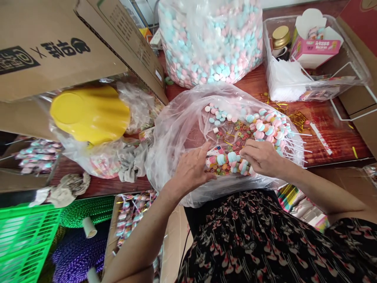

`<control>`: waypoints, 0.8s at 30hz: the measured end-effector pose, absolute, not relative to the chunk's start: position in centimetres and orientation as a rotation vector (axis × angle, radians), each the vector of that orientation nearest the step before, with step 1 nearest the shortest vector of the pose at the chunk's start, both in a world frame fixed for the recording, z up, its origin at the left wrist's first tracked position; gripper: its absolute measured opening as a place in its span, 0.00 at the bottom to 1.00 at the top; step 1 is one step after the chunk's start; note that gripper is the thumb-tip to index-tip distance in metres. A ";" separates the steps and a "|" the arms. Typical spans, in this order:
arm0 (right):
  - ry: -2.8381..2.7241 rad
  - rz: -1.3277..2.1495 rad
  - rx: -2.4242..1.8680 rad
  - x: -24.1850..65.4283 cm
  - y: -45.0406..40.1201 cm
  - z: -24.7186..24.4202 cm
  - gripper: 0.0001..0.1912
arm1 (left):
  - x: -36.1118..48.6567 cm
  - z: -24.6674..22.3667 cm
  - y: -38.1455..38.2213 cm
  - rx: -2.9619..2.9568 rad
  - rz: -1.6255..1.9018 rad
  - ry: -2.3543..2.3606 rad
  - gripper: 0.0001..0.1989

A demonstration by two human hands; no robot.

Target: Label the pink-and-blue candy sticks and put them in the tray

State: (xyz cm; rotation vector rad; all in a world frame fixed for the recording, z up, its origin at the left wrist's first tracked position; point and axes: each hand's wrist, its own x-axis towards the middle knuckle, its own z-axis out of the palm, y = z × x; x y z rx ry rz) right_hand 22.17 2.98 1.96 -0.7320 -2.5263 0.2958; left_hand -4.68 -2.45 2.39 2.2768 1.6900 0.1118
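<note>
A clear plastic bag lies spread over the table under both hands. My left hand rests at its near side, thumb and fingers apart around the end of a small printed packet. Beside it, a row of pink and blue marshmallow candies reaches toward my right hand. My right hand is closed, fingertips pinched by that row; what they grip is hidden. Behind it lies a pile of marshmallow skewers with white sticks pointing right. Loose marshmallows and ring-shaped gummies lie on the plastic.
A big bag of marshmallows stands at the back. To its right is a clear plastic bin holding a pink box. A yellow tub and cardboard boxes crowd the left. Below stands a green crate.
</note>
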 end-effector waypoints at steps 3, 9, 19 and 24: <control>-2.503 0.318 -0.754 21.7 2.4 1.3 0.11 | -6.3 1.2 -2.7 2.328 0.077 1.760 0.44; -2.480 0.134 -0.771 20.2 1.5 0.4 0.11 | -7.3 -1.2 -3.3 2.380 0.141 1.720 0.07; -2.488 -0.194 -0.268 21.1 3.1 1.8 0.08 | -8.6 -1.3 -2.8 2.630 0.186 1.386 0.06; -2.489 -0.262 -0.230 21.0 3.2 2.6 0.07 | -7.8 -1.6 -2.8 2.567 0.225 1.298 0.07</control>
